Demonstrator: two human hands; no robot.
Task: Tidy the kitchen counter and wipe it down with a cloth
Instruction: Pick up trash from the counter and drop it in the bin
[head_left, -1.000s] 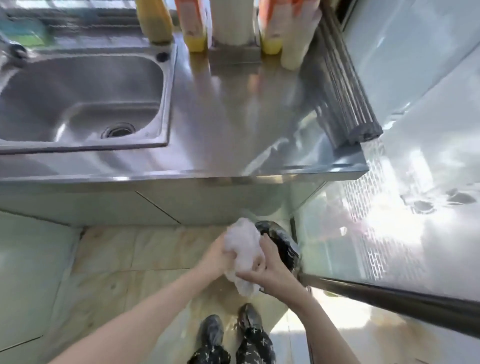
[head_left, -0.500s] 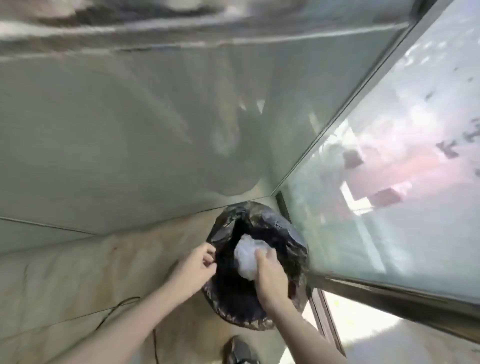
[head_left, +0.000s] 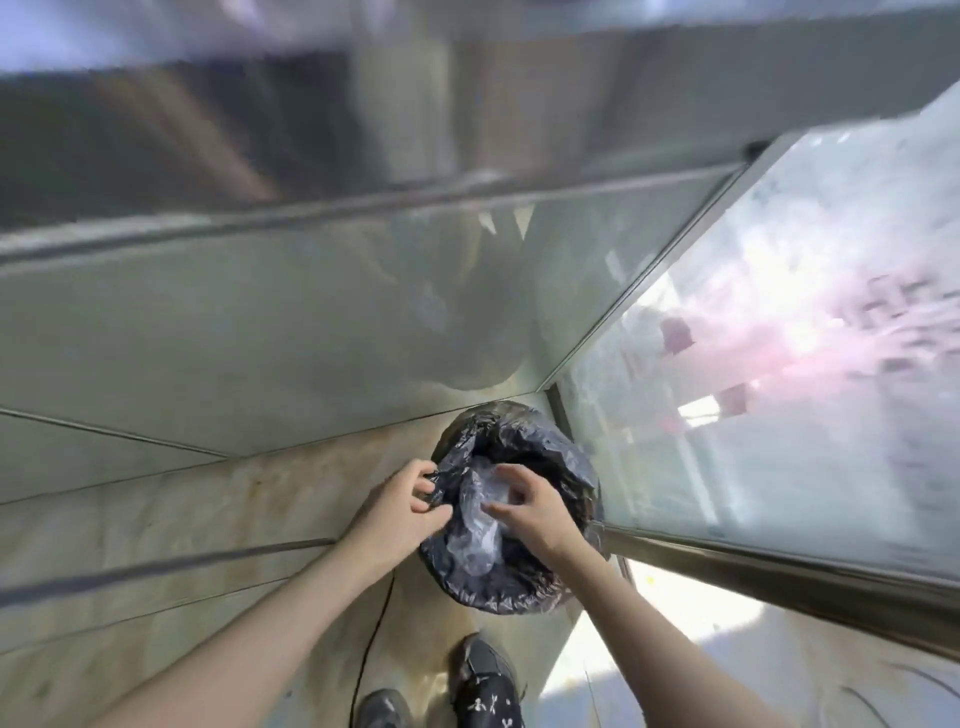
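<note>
A round bin lined with a black plastic bag (head_left: 545, 582) stands on the floor in the corner below the counter. A crumpled clear-white wad of plastic (head_left: 480, 514) lies inside the bin's mouth. My left hand (head_left: 400, 512) pinches the black liner at the bin's left rim. Over the wad my right hand (head_left: 535, 512) hovers with its fingers spread and loosely curved, holding nothing that I can see. The steel counter edge (head_left: 363, 202) runs across the top, blurred.
Steel cabinet fronts (head_left: 260, 332) rise behind the bin. A glass pane (head_left: 779, 364) with a dark metal frame (head_left: 779, 577) closes the right side. A thin black cable (head_left: 371, 639) trails over the beige floor tiles near my patterned shoes (head_left: 483, 680).
I bent down from the counter to the bin. The white wad went from both hands into the bin, and my right hand let go of it. My left hand took hold of the liner.
</note>
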